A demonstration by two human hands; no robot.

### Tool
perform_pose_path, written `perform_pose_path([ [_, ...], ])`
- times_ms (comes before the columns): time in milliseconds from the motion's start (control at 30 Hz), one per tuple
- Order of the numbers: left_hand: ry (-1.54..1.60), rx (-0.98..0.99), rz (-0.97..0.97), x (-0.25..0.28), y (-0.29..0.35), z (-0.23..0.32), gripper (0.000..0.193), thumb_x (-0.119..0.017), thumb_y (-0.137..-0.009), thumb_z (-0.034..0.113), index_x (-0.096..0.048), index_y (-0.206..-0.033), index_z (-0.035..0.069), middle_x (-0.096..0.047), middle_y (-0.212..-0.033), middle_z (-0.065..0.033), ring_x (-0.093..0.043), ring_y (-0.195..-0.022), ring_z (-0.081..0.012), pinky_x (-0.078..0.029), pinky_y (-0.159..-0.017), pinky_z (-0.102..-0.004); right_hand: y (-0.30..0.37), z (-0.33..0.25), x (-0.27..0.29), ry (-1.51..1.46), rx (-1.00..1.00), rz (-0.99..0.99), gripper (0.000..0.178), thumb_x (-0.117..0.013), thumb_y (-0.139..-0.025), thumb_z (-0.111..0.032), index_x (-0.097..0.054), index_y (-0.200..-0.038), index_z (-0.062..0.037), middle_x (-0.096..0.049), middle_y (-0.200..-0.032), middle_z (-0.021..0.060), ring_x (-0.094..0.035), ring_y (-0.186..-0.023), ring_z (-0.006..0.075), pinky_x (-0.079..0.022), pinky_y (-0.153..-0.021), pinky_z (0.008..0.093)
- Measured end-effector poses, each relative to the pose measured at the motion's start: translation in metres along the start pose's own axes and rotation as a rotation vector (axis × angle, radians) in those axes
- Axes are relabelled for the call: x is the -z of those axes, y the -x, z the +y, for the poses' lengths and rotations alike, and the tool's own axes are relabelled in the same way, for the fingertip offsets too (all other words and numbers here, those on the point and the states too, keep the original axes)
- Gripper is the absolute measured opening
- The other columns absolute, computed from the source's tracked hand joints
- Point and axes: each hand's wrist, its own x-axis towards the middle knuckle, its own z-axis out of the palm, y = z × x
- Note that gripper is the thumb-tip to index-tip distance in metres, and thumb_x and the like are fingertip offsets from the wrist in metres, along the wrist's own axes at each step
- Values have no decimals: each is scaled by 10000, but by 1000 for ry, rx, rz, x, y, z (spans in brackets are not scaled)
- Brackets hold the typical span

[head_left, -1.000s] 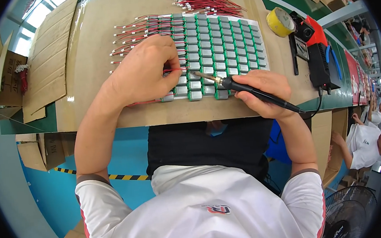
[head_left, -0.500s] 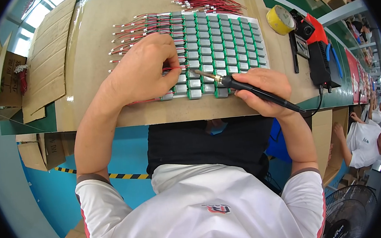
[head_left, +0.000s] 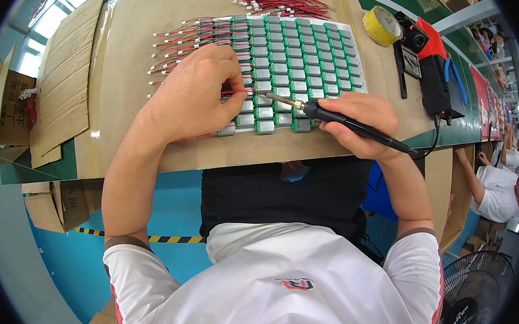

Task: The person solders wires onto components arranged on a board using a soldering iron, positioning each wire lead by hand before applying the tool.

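- The grid of grey, green-edged block cells (head_left: pixel 294 62) lies on the cardboard-topped bench in front of the person, spread between and beyond the two hands.
- A thin red lead (head_left: pixel 249 91) runs from the fingers to the cells in the grid's near left part. It appears to be pinched between thumb and forefinger of the left hand (head_left: pixel 198 94), whose curled fingers hide most of it.
- The right hand (head_left: pixel 370 114) grasps the soldering iron (head_left: pixel 345 122) by its black handle, pen-like, thumb below. Its bare tip points left, at or just above a cell near the lead's end; whether they touch is too small to tell.
- To do this well, I judge, keep the lead pressed flat and still, bring the tip in at this low slant, heat only the joint briefly, and hold the lead until the solder sets. The pinching fingertips sit close to the hot metal, and neighbouring cells and insulation could be scorched.
- White-plugged leads (head_left: pixel 168 45) fan out left of the grid.
- Beyond it lies a heap of red leads (head_left: pixel 283 0).
- Further right are a yellow tape roll (head_left: pixel 382 26) and a black soldering station (head_left: pixel 438 90).
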Motion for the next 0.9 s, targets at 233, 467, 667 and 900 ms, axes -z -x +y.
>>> perform_pose_path([
  [233, 4, -11, 5, -1, 0, -1, 120, -771, -822, 48, -669, -827, -15, -633, -890, -128, -628, -915, -330, -523, -824, -422, 4, -2, 4, 13, -52, 37, 362, -824, -895, -34, -750, -1232, 76, -798, -941, 175, -780, -798, 295, -609, -720, 352],
  [467, -4, -18, 4, 0, -1, 1, 115, -766, -827, 45, -668, -831, -12, -636, -892, -128, -631, -923, -332, -526, -828, -425, -10, -15, -15, -158, -290, 186, 320, -743, -986, 10, -731, -1305, 19, -802, -1004, 152, -768, -774, 205, -599, -684, 305],
  [667, -16, -7, 2, 0, -1, 1, 114, -762, -815, 32, -657, -827, -11, -629, -880, -127, -628, -916, -333, -524, -820, -430, -44, -12, -42, 112, -119, 103, 299, -817, -906, 3, -747, -1191, -54, -779, -985, 113, -756, -825, 264, -604, -721, 343],
  [900, 2, -16, 18, -1, 0, 0, 121, -762, -805, 34, -654, -828, -14, -635, -892, -132, -627, -911, -340, -518, -814, -435, -57, -8, -58, 104, -77, 41, 301, -779, -893, 32, -727, -1179, -44, -751, -962, 131, -733, -845, 318, -586, -722, 397],
])
